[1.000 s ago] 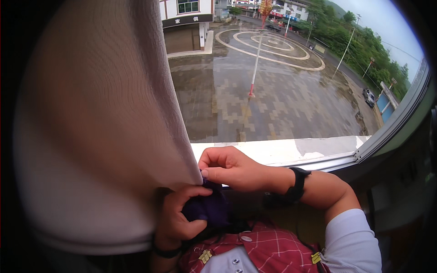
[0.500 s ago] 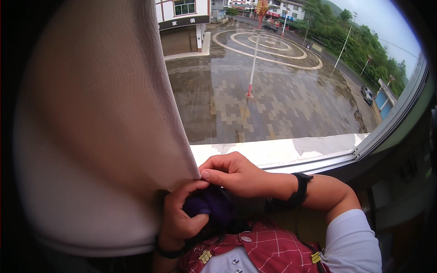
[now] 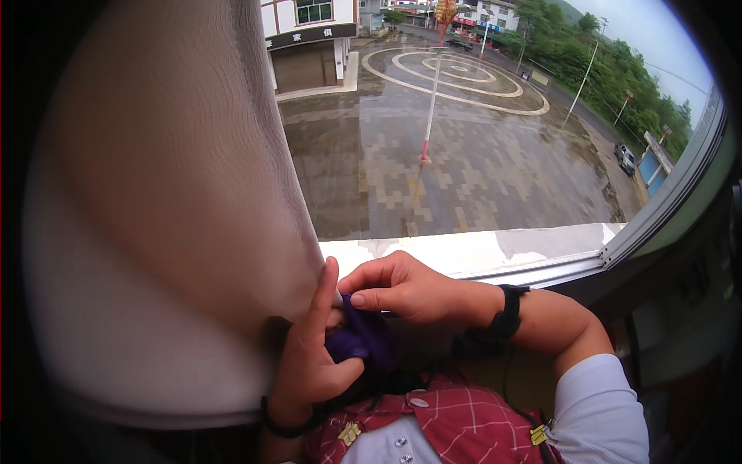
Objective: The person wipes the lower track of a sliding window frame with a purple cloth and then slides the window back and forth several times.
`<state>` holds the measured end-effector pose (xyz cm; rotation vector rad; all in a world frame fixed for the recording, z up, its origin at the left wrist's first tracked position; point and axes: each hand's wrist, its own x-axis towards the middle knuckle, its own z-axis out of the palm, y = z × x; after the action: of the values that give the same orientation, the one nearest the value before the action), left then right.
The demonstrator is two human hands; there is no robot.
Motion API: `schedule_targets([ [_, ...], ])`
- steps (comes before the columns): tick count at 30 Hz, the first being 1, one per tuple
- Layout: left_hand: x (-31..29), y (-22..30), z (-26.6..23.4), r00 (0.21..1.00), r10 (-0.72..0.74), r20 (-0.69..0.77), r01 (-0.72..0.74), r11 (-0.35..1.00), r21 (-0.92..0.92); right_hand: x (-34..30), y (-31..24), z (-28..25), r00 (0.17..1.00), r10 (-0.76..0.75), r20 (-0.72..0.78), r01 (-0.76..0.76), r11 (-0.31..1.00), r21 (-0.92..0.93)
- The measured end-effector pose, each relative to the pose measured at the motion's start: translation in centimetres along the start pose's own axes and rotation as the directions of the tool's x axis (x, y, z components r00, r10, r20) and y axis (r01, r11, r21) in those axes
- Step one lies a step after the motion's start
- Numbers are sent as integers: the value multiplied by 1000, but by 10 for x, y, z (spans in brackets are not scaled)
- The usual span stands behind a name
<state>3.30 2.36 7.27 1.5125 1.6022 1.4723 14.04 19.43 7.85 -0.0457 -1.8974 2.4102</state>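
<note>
Item: bunched, deep-purple soft cloth [image 3: 375, 340], six o'clock, beside the lower corner of a long, pale pinkish-grey woven fabric panel [image 3: 178, 193] at nine.
Right hand [image 3: 406, 294], five o'clock: thumb and forefinger now pinching a raised purple fold.
Left hand [image 3: 313, 367], seven: forefinger newly straightened off the corner, thumb against the purple; hidden fingers' grip cannot be told. Apparently a regrip, purple fold brought to panel edge.

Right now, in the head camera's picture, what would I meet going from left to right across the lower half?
The pale curtain, the left hand, the right hand, the black band on the right wrist, the white sleeve.
</note>
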Motion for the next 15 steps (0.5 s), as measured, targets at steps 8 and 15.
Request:
schedule_targets([
  [8, -15, -7, -11, 821, -124, -558, 146, 989, -6, 8, -23, -13, 990, -35, -133, 11, 983, -182],
  [15, -57, -24, -29, 796, -225, -562, 176, 974, -141, 43, -14, 20, 967, 220, -130, -255, 870, -422],
])
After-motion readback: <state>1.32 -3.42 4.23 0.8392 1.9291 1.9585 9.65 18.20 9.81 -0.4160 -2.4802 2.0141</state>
